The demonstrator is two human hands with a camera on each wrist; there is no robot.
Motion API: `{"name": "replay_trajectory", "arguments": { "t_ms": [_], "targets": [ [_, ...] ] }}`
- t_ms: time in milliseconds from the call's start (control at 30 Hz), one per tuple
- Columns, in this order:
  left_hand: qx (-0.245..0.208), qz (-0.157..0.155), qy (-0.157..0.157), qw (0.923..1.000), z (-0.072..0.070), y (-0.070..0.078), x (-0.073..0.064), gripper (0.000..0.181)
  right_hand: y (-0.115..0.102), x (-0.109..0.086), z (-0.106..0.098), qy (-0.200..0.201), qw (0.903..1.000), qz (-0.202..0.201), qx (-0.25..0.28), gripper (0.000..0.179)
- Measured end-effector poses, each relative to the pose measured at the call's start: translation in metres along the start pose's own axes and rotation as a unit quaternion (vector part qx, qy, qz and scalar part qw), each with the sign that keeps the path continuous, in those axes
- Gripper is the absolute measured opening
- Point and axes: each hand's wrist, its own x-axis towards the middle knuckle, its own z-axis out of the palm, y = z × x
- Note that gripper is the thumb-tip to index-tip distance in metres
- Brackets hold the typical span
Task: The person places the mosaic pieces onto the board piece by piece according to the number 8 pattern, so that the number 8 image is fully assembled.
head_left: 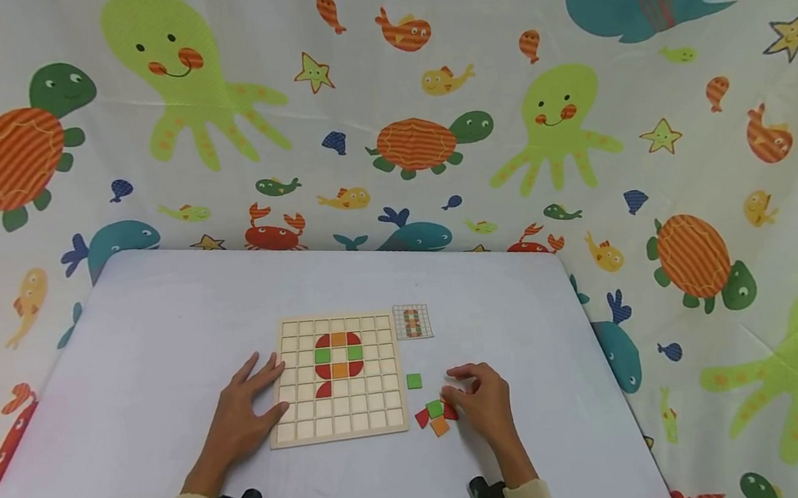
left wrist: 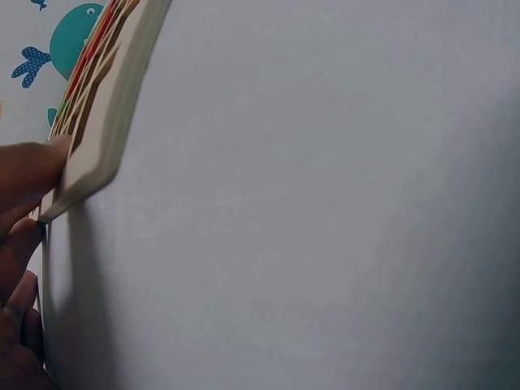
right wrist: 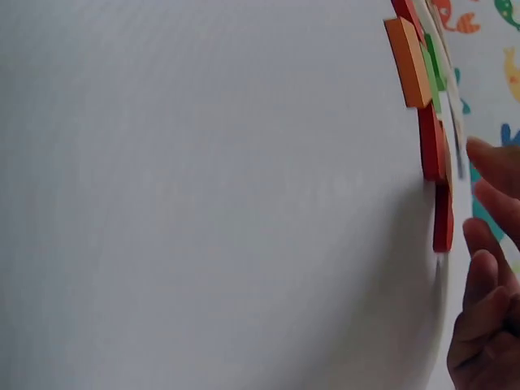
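Observation:
A wooden grid board (head_left: 343, 427) lies on the white table, with red rounded pieces and orange and green square tiles forming a ring in its upper part. One red piece (head_left: 323, 390) sits in a cell just below the ring. My left hand (head_left: 242, 413) touches the board's left edge, fingers spread; its thumb (left wrist: 32, 172) rests against the frame in the left wrist view. Beside a small pile at the board's lower right is my right hand (head_left: 481, 402), thumb and fingers apart, holding nothing visible. The pile has an orange tile (head_left: 440, 426), a green tile (head_left: 434, 409) and red pieces (right wrist: 431, 146).
A small pattern card (head_left: 412, 322) lies right of the board's top corner. Below it is a single green tile (head_left: 414, 381). White table surface (head_left: 497, 303) surrounds these things, and a sea-animal curtain (head_left: 358, 52) hangs behind the far edge.

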Motion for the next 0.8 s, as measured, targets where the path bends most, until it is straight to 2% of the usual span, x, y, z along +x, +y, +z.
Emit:
{"name": "replay_trajectory", "arguments": {
  "t_ms": [267, 467, 633, 800],
  "targets": [
    [-0.002, 0.003, 0.001, 1.0, 0.0, 0.0, 0.0, 0.071, 0.013, -0.004, -0.009, -0.027, 0.9985, -0.015, -0.045, 0.019],
    [-0.001, 0.004, 0.003, 1.0, 0.0, -0.001, -0.001, 0.071, 0.012, -0.005, -0.01, -0.034, 0.9967, -0.029, -0.068, 0.016],
    [-0.002, 0.007, 0.006, 1.0, 0.001, -0.002, -0.001, 0.071, 0.01, -0.004, -0.006, -0.043, 0.9956, -0.033, -0.076, 0.016],
    [-0.003, 0.008, 0.006, 0.9999, 0.001, -0.002, -0.001, 0.071, 0.008, -0.004, -0.002, -0.046, 0.9967, -0.033, -0.058, 0.017]
  ]
}}
